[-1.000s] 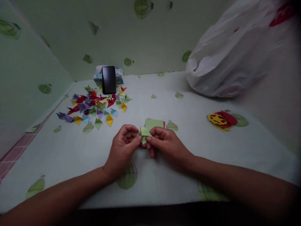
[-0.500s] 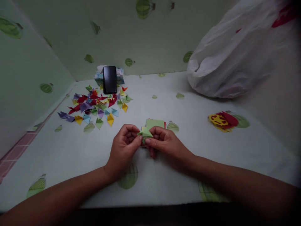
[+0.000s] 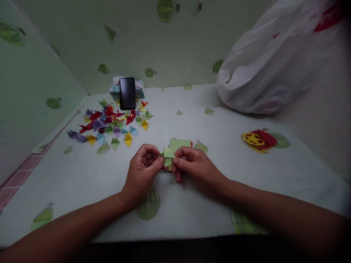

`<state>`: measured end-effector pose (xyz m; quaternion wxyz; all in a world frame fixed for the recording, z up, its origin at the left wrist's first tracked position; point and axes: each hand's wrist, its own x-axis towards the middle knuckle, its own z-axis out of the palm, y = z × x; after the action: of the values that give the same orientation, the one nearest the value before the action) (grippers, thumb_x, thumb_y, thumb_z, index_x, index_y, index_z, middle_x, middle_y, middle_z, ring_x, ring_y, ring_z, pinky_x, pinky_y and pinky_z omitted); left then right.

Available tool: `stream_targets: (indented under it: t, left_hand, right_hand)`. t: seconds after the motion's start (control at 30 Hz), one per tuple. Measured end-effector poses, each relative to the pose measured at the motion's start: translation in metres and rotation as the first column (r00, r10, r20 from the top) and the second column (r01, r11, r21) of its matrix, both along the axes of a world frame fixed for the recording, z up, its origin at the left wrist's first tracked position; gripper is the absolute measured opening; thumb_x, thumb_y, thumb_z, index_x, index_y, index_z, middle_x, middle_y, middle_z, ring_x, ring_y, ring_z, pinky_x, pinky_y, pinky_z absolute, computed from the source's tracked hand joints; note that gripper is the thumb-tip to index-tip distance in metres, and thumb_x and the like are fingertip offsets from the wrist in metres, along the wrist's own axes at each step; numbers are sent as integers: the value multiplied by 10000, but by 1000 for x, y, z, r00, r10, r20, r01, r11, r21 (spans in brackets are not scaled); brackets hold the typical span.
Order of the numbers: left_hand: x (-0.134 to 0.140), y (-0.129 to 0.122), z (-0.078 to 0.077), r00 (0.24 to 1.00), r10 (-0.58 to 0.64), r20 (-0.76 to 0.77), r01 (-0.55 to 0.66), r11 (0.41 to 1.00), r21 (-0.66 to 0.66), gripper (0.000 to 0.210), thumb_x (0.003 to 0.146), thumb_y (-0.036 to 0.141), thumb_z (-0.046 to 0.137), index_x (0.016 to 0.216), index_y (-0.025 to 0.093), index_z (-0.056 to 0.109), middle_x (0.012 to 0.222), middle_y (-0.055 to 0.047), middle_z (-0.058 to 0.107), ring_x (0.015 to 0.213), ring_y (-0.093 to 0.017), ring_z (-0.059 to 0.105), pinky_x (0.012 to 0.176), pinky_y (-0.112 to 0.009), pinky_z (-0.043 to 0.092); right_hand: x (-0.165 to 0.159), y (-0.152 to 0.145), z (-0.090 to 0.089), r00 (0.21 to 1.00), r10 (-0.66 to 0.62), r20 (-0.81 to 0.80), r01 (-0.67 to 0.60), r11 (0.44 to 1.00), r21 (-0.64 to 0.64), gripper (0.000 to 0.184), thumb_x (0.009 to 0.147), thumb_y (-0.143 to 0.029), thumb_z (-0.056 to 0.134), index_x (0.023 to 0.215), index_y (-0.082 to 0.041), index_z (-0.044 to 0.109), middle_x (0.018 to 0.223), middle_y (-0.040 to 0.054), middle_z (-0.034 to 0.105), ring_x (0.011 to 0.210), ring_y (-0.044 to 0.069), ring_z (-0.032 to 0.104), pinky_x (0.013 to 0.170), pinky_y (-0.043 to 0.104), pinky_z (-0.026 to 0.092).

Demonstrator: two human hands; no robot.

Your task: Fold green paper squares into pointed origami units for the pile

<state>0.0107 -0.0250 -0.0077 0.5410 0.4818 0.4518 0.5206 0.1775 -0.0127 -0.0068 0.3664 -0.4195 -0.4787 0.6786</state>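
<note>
Between my two hands is a small piece of folded light-green paper [image 3: 168, 160]. My left hand [image 3: 145, 168] pinches its left side with thumb and fingers. On the other side, my right hand [image 3: 192, 162] grips it between thumb and bent forefinger. Just behind and under it lies a stack of square paper sheets [image 3: 181, 144], green on top with a red edge showing. The fingers partly hide the folded piece, so its full shape cannot be made out.
Many-coloured folded paper pieces [image 3: 116, 132] are heaped at the back left. Behind them a black phone [image 3: 127, 93] leans on a tissue box [image 3: 139, 87]. A white plastic bag [image 3: 255, 84] stands back right, with yellow and red cut-outs [image 3: 253, 140] in front of it.
The green paper has changed shape between my fingers: a pointed form showed before, and a flatter, squarer flap shows now. Both hands stay in nearly the same place.
</note>
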Motion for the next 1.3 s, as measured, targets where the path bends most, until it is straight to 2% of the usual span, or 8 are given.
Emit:
stream_targets:
  t: [0.37,0.57,0.77,1.0,1.17,1.3]
  left_hand:
    - [-2,3,3,998,57,-16,-58,997,-48,199,767,182,710,827,181,521,746,57,550,609,-76,614,602,-203,523]
    - [0,0,1,999,17,-30,-17,1000,-7,180,784,188,707,838,184,536,735,45,582,632,-90,615,613,-208,502]
    - [0,-2,-1,999,-26,-22,26,1000,-6,175,785,180,712,848,184,549,743,41,596,640,-91,620,617,-206,509]
    - [-6,2,1,990,-109,-91,107,994,-30,169,896,271,619,1034,175,601,743,11,666,701,-117,655,705,-236,528]
    - [-5,5,2,990,-121,-70,116,991,-72,217,779,237,744,947,170,623,740,14,675,655,-117,659,650,-230,535]
    - [-5,5,2,992,-110,-57,103,989,-108,164,775,226,740,864,157,621,718,12,673,629,-114,660,637,-233,537]
  right_hand:
    - [3,3,-4,996,-38,-77,38,999,-6,222,837,-333,652,736,-172,536,631,-26,634,453,86,570,475,229,454]
    - [2,3,-5,997,47,-61,-48,999,-16,247,767,-339,731,761,-173,548,607,-36,625,443,90,572,452,221,446]
    - [2,1,-4,997,21,-76,-26,998,-62,259,784,-320,702,679,-169,521,594,-27,633,421,85,570,444,218,437]
    - [2,1,-3,996,-3,-94,-4,998,-69,245,793,-305,693,695,-176,510,598,-35,631,423,81,559,443,214,427]
    - [2,1,-3,999,16,-43,-18,999,-49,240,803,-291,673,683,-177,499,590,-34,621,422,79,556,440,212,419]
    - [3,0,-2,999,39,13,-39,999,5,204,819,-287,642,725,-183,493,620,-29,619,455,86,570,461,220,427]
